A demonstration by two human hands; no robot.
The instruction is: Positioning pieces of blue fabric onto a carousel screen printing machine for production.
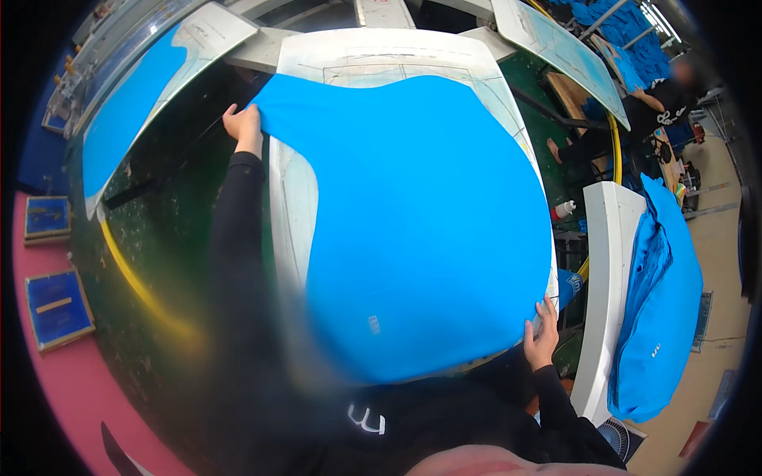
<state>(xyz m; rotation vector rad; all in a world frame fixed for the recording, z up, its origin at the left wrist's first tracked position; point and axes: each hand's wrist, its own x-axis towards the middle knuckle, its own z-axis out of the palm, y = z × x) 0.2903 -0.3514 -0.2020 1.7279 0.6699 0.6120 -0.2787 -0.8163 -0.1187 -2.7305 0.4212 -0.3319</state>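
A large blue fabric piece [429,222] with wavy cut edges lies over a white board [381,51] marked with faint lines. My left hand [243,125] pinches its narrow upper-left corner, which extends past the board's left side. My right hand [540,339] is at the lower-right edge of fabric and board, fingers slightly bent and apart, touching the edge. A small pale label sits low on the fabric.
Side boards [198,36] [567,55] flank mine, the left bearing blue fabric [131,103]. At right, stacked blue pieces [655,309] lie beside a white board [595,285]. A co-worker [667,111] works at upper right. Framed blue screens [55,309] lie at left.
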